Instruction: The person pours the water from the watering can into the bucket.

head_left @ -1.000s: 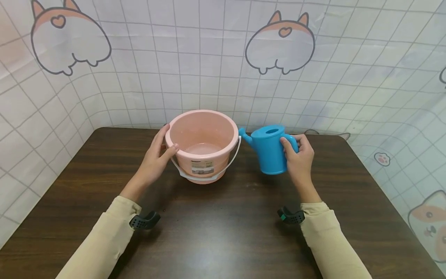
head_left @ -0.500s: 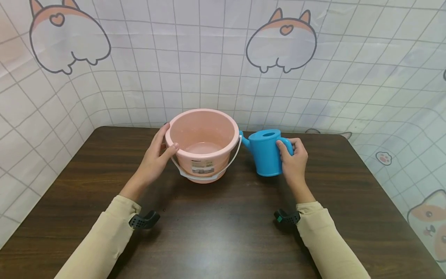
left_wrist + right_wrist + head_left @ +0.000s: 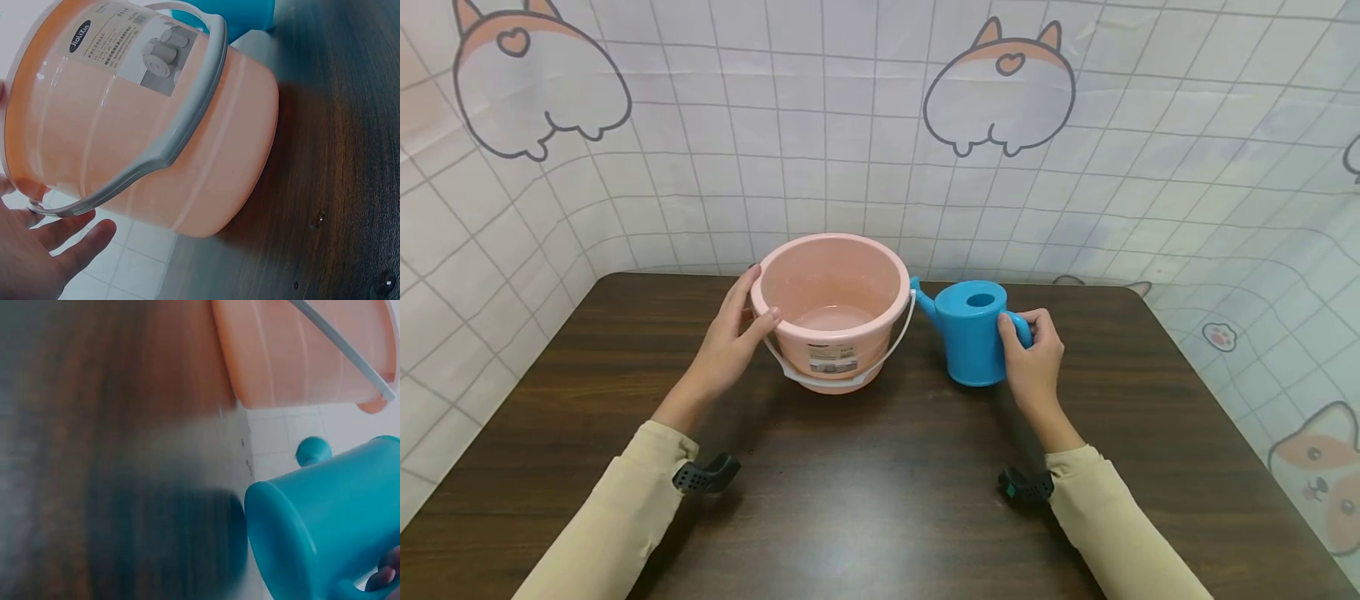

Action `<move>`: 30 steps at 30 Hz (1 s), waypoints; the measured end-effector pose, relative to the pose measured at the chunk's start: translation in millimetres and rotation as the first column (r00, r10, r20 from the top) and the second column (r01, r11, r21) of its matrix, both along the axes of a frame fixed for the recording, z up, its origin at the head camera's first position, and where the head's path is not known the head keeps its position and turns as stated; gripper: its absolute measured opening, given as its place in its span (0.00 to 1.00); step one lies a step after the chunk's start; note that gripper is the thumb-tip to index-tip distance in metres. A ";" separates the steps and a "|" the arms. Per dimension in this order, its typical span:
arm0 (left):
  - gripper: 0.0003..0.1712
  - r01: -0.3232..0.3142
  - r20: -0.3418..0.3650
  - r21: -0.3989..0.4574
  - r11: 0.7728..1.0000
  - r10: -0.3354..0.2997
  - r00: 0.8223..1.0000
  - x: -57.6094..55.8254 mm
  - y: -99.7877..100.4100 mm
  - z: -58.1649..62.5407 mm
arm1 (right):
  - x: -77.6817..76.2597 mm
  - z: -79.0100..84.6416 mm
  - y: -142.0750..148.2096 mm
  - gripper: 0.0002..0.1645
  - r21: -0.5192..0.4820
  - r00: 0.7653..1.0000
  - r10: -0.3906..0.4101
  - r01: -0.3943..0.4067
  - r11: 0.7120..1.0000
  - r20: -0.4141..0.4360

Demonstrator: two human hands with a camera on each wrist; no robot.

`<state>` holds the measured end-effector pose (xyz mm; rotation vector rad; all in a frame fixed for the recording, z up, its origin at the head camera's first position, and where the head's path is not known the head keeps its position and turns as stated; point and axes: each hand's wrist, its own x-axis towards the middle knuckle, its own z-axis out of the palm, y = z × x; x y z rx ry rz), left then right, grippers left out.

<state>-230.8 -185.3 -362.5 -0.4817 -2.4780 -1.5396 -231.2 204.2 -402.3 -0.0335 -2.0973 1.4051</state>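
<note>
A pink bucket with a pale bail handle hanging down its front stands on the table. The left hand holds its left rim, the thumb near the front of the rim and the other fingers along the outer side. Right of the bucket, a blue watering can is upright, its spout pointing left at the bucket's right rim. The right hand grips the can's handle. In the right wrist view the can's underside shows, apparently just above the tabletop. Whether spout and bucket touch is hard to tell.
The dark wooden table reaches to a white gridded cloth backdrop with printed corgis. Small water drops lie on the wood near the left hand. Dark bands sit at both wrists.
Over the last second the right hand has lowered the watering can and moved it slightly left, and the can has become more level. The left hand and bucket stay in place.
</note>
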 end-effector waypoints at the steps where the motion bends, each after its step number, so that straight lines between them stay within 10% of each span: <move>1: 0.40 -0.001 0.002 -0.002 1.000 0.001 1.000 0.2 -0.1 0.2 | 1.5 0.2 -0.1 0.19 0.012 1.000 0.003 -0.003 1.000 0.005; 22: 0.40 -0.005 0.036 -0.011 1.000 0.006 0.999 0.5 0.3 2.0 | 40.4 31.3 -13.9 0.12 0.155 0.966 0.191 -0.219 0.963 0.176; 30: 0.40 -0.004 0.038 -0.020 1.000 0.005 0.999 1.0 0.7 2.4 | 30.8 21.4 -5.4 0.14 0.173 0.941 0.243 -0.287 0.942 0.235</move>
